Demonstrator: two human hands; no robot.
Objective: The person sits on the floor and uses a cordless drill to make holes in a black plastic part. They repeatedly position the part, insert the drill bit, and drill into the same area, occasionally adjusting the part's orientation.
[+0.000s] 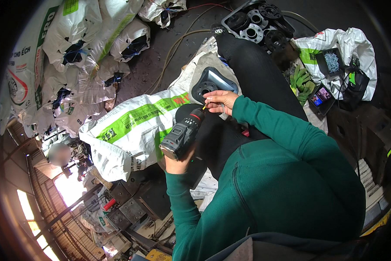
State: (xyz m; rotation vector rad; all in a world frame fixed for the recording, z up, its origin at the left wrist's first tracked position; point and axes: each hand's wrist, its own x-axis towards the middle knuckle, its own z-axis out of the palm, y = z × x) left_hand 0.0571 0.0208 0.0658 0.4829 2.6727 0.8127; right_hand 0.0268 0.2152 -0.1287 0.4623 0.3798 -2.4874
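Observation:
My left hand [181,162] grips a grey and black cordless drill [181,136] with a red ring near its chuck. The drill points up and away, and a small yellow piece shows at its tip. Right at that tip, the fingertips of my right hand [220,102] are pinched together; what they hold is too small to make out. Just beyond the fingers lies a dark, shiny, squarish moulded part [225,81] with a round flanged hub [203,90]. It rests on pale sacking by my legs, its near edge partly hidden by my right hand.
A tray [228,21] of black and grey flanged rings stands at the far side. To the right are a box of bluish screws [332,62], green gloves [301,81] and a lit phone [321,96]. Stuffed white sacks [80,37] crowd the left; a hose [171,50] crosses the floor.

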